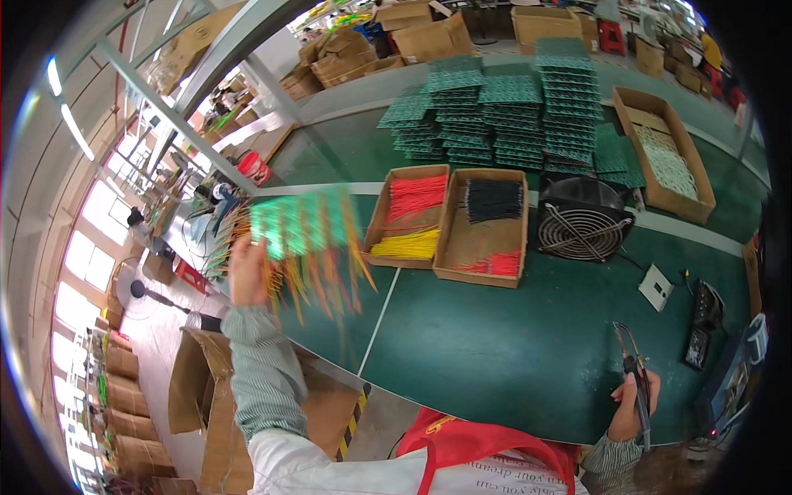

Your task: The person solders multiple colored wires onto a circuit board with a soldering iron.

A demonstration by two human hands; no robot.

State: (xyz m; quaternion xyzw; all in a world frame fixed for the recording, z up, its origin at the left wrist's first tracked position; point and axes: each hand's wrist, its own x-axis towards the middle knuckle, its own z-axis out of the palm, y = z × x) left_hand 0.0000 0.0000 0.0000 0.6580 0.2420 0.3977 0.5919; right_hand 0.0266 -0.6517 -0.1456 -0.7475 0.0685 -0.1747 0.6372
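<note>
From the head view, the left hand (246, 268) is raised over the table's left end, fingers clamped on a green circuit board (301, 224) bristling with red, yellow and orange wire leads; the board is blurred, so its detail is hard to make out; the right hand (634, 404) sits low at the table's near edge, closed around a soldering iron (634, 371) pointing up and away; beyond, on the green table (511, 346), two cardboard trays (450, 223) hold red, yellow and black wires, just beside a black fan (582, 223); stacks of green boards (511, 115) stand farther back.
</note>
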